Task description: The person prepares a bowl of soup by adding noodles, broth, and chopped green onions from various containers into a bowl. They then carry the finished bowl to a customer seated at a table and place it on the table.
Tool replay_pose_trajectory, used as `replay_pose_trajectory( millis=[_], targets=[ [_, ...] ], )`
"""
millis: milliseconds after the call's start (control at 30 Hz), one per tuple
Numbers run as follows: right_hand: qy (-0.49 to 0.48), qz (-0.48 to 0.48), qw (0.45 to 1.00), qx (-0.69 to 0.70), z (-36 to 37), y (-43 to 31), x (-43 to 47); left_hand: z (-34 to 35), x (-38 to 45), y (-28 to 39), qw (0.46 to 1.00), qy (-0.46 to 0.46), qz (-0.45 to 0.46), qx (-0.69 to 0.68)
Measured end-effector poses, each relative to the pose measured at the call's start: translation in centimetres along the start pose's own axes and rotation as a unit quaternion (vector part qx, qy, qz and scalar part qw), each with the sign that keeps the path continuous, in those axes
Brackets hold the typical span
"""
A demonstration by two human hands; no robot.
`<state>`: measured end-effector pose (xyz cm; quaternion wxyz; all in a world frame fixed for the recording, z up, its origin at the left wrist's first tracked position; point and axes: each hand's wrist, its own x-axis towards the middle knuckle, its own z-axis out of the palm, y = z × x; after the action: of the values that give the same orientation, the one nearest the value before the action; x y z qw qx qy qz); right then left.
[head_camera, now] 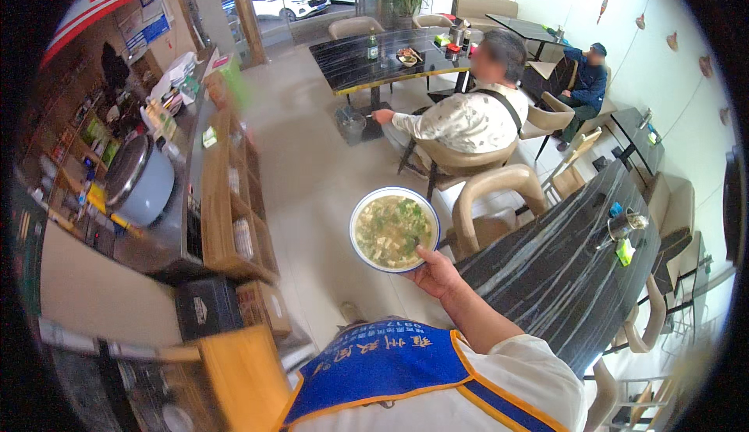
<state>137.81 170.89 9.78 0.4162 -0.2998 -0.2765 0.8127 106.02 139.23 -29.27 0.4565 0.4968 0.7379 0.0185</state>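
My right hand (434,273) grips the rim of a white bowl with a blue edge (356,250), thumb on top and fingers underneath. Pale broth fills the bowl, a soup (391,230) with white cubes that look like tofu, egg-like shreds and green leaves. A dark handle, perhaps of a spoon, shows by my thumb. The bowl is held out in front of my blue apron (386,367), above the tiled floor. My left hand is out of view.
A person (468,116) sits at a black table (351,57) bearing a bottle (373,45) and a dish (408,57). Chairs (497,198) and another black table (550,274) stand to my right. A wooden shelf unit (234,204) and counter line the left. A second person (588,81) sits farther back.
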Motion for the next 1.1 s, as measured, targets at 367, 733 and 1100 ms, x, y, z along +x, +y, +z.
replay_pose_trajectory(
  millis=[367,733,1100],
  targets=[
    [0.017,-0.057,0.998,0.008,2.1,-3.5,15.1,-23.3,20.7,-4.0,0.975,0.185,0.098,0.077],
    [0.06,-0.08,0.995,0.02,1.6,-6.6,27.6,-31.6,17.4,-0.1,0.998,0.011,0.011,0.068],
    [0.142,-0.177,0.971,0.075,-0.6,-7.4,32.6,-51.3,37.3,19.0,0.975,0.123,0.169,0.073]
  ],
)
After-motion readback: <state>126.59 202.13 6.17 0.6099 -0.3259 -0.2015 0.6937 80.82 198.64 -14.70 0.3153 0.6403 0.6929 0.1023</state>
